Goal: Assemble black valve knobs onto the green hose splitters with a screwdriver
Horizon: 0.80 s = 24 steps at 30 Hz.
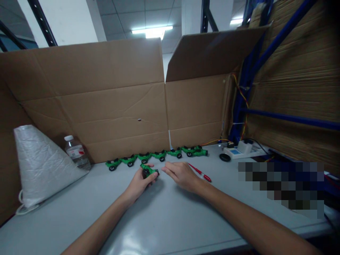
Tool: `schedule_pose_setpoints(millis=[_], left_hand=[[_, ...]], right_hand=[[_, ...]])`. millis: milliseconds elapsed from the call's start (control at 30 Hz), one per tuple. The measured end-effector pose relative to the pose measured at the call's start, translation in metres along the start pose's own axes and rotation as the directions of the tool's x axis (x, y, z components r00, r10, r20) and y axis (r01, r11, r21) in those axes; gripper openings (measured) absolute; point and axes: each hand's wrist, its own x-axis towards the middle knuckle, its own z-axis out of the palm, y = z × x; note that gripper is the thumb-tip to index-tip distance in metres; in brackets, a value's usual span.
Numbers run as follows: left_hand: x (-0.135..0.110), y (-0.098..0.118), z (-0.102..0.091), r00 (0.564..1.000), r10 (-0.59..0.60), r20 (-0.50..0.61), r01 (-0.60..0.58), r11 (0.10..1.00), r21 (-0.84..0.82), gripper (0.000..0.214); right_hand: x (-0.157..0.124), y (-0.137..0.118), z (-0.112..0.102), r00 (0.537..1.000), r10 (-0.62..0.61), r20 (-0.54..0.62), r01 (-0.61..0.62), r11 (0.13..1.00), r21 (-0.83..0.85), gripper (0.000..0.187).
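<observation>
Thumb (150,179) and fingers (151,165) of my left hand (138,183) are pinching a green-and-black wheeled toy (149,171) between them. My right hand (183,174) is hovering just beside it, grip unclear.

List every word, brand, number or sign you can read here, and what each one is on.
No text can be read for certain.
Bottle: red marks on its label, too small and blurred to read.
White power strip: a blue patch, with no legible wording.
Green toy in the left hand: no lettering can be made out.
</observation>
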Motion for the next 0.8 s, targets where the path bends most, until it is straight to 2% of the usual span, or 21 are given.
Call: schedule_pose_setpoints(millis=[300, 800], left_hand=[[-0.0009, 0.0011, 0.0004, 1.0, 0.005, -0.005, -0.005, 1.0, -0.005, 0.068], [-0.0011, 0.0027, 0.0008, 1.0, -0.011, -0.01, 0.01, 0.999, -0.044, 0.069]], right_hand=[[0.0008, 0.0055, 0.0009, 0.995, -0.058, -0.085, 0.069, 0.988, 0.136, 0.02], [0.0001, -0.0006, -0.003, 0.993, -0.099, -0.068, 0.106, 0.988, 0.114, 0.023]])
